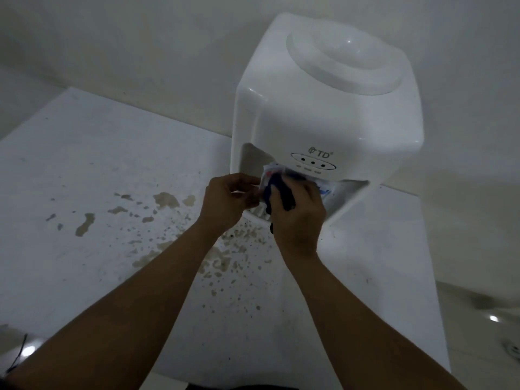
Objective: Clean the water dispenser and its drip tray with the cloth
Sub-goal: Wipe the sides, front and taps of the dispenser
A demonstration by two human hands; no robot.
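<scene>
Counter [84, 170] of white stone, spattered with brown stains, is carrying everything here, and the white plastic water dispenser [323, 108] is standing at its far right, close to the wall. That body is looking smooth and glossy, likely light with no bottle on top, so I judge it may be sliding or tipping under a hard push; bracing it at the side wall of the tap recess seems the safe hold. The drip tray [257, 213] is peeking out at the base, below the hands; it is probably a loose, thin piece, best lifted by its front lip. The cloth [274, 180], white with dark blue, is soft and bunching up in the recess under the indicator panel. The right hand [299, 215] is gripping it with curled fingers. The left hand [225, 202] is curling just beside it, seemingly pinching the cloth's edge, though I cannot tell for certain.
</scene>
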